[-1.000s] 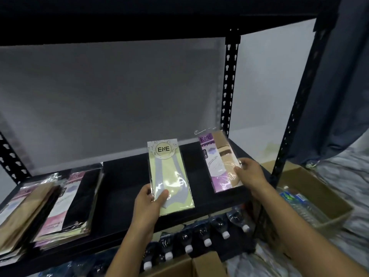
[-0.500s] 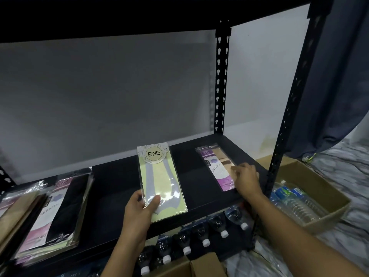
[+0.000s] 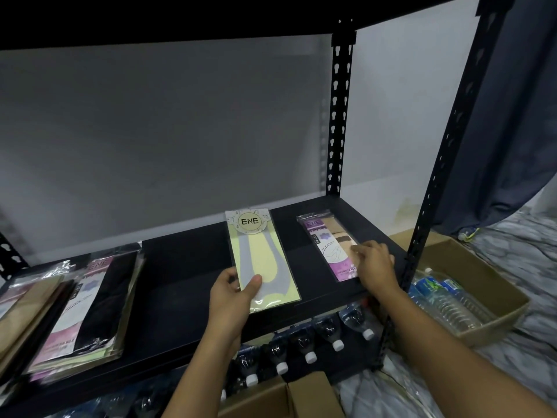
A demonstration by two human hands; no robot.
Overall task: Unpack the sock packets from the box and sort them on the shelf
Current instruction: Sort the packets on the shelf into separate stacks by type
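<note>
— Where is your yellow packet [image 3: 259,260]?

— Mid-shelf [image 3: 180,279]. Your left hand [image 3: 232,300] grasps its near end, thumb on top and fingers beneath. Its long axis runs near to far, and the round ENE header points at the far wall. The near end reaches the shelf's front edge.

— And your right hand [image 3: 375,263]?

— It rests on the purple packet [image 3: 328,245] with relaxed fingers laid on top, near the packet's right side. That packet lies flat toward the shelf's right end. Its long axis also runs near to far, with the far end leaning a little left and the header at the far end.

— Are the two packets touching?

— No, bare shelf shows between them.

— What else is there?

— Stacks [image 3: 87,306] of packets lie at the shelf's left end. Capped bottles [image 3: 310,354] lie under the shelf, and a box [image 3: 482,285] on the floor at right holds more.
</note>
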